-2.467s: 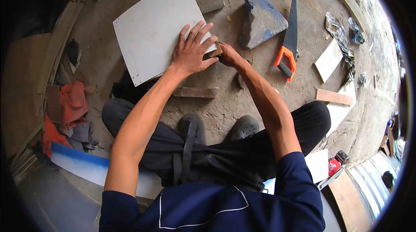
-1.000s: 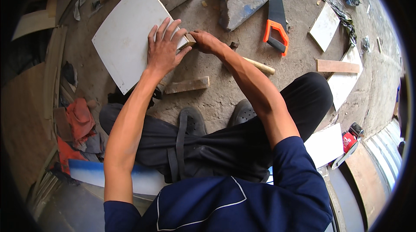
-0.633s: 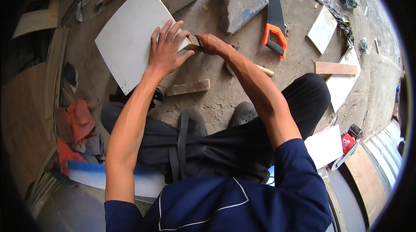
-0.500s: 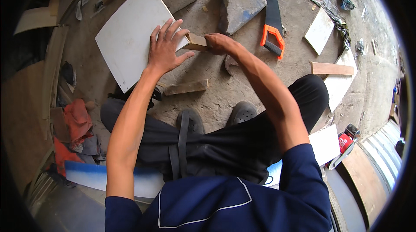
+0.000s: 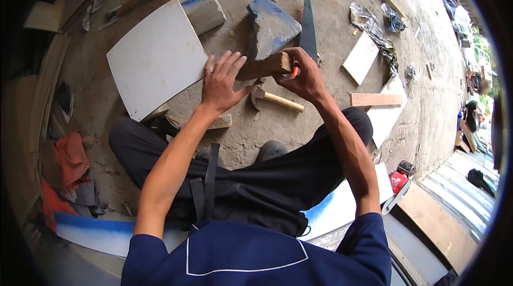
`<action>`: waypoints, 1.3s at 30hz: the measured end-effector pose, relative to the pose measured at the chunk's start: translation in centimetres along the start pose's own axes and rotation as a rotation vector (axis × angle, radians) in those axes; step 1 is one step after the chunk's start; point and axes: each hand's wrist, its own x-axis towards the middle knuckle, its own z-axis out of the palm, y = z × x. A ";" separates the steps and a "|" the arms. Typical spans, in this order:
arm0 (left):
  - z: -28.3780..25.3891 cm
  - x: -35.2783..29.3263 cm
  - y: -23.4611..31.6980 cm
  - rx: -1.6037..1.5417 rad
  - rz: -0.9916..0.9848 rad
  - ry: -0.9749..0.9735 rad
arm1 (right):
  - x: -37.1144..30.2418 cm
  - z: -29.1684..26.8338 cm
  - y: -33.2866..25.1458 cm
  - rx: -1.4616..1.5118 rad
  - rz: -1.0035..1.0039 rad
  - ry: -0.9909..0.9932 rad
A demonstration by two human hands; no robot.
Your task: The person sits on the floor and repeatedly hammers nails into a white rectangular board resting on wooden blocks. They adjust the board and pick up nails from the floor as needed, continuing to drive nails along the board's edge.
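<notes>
My right hand [image 5: 302,76] grips a short wooden block [image 5: 266,67] by its right end, above the floor. My left hand [image 5: 222,84] is open, fingers spread, between the block's left end and the right edge of a white board [image 5: 155,56]. I cannot tell whether its fingertips touch either one. Below the block, a claw hammer [image 5: 283,101] with a pale wooden handle lies on the ground. Beyond my right hand lies a handsaw [image 5: 308,29]; its orange handle is mostly hidden behind that hand.
Two concrete chunks with blue paint, a nearer one [image 5: 272,26] and another [image 5: 204,12], sit at the far side. To the right are a small white panel [image 5: 360,59], a wood strip [image 5: 376,99] and crumpled plastic. Red cloth [image 5: 71,157] lies at left.
The wooden block has come away from the board's edge and turned in my right hand. My left hand has slid off the board's face. The view has shifted, and the hammer now shows fully.
</notes>
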 end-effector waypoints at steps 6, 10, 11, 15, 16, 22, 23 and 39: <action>-0.6 0.2 2.3 -0.368 -0.128 -0.007 | 0.3 0.7 -1.6 0.124 -0.130 -0.023; -0.9 -0.4 3.4 -0.585 -0.253 -0.059 | 0.5 0.5 -2.1 0.200 -0.119 -0.023; -0.6 -0.8 3.5 -0.696 -0.320 -0.072 | 0.6 0.5 -2.1 0.230 -0.110 -0.029; 2.4 -2.5 1.9 -1.086 -0.518 -0.167 | 1.3 0.1 -2.7 0.312 -0.091 -0.032; 2.5 -2.7 1.7 -1.132 -0.576 -0.198 | 1.5 -0.1 -2.9 0.317 -0.071 -0.044; 1.4 -3.3 2.1 -1.407 -0.871 -0.466 | 1.5 0.1 -2.0 0.255 -0.156 0.004; 1.2 -3.3 2.2 -1.449 -0.889 -0.487 | 1.5 0.2 -2.1 0.278 -0.127 -0.001; 1.4 -4.1 1.1 -1.457 -1.135 -0.394 | 2.1 1.8 0.3 0.840 0.336 0.036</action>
